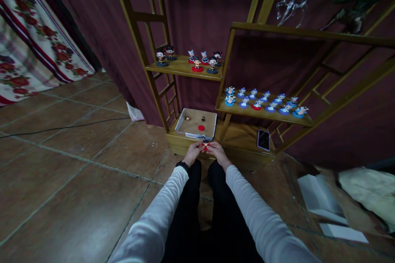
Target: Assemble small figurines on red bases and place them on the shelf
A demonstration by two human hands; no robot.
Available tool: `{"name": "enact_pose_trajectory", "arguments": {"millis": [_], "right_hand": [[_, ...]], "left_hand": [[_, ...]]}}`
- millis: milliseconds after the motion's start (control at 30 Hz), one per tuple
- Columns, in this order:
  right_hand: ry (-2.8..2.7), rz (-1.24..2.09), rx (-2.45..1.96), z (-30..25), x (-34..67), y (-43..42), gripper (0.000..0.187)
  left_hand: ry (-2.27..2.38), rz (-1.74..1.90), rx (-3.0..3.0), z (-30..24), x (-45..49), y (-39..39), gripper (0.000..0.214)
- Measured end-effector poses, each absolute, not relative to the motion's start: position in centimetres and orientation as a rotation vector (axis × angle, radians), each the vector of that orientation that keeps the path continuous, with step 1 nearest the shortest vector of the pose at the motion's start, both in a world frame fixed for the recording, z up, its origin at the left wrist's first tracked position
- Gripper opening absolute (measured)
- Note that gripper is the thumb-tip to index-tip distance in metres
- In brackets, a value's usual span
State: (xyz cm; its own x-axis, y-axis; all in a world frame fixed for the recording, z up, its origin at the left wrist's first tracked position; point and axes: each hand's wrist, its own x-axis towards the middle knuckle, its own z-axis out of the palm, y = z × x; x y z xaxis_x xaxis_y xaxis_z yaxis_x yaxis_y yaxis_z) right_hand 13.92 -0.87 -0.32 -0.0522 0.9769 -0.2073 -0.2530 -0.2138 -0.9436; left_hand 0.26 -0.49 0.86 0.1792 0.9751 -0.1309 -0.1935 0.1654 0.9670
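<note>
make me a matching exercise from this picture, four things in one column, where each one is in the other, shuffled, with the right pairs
1. red figure
2. red disc
3. phone
4. clear figurine

A. on the upper right shelf
B. in the open box
C. between the left hand and right hand
D. on the lowest shelf

Pairs: 1-C, 2-B, 3-D, 4-A

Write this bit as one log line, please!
left hand: holding figurine | right hand: holding same figurine | open box: just beyond hands, red disc inside
</note>
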Motion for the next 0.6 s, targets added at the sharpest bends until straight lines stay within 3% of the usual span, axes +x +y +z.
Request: {"name": "enact_pose_trajectory", "arguments": {"millis": [600], "right_hand": [[-0.919, 1.475, -1.167, -0.67, 13.73, -0.63, 0.031]], "left_hand": [[1.007, 1.066, 1.006, 0.44, 0.38, -0.15, 0.029]]}}
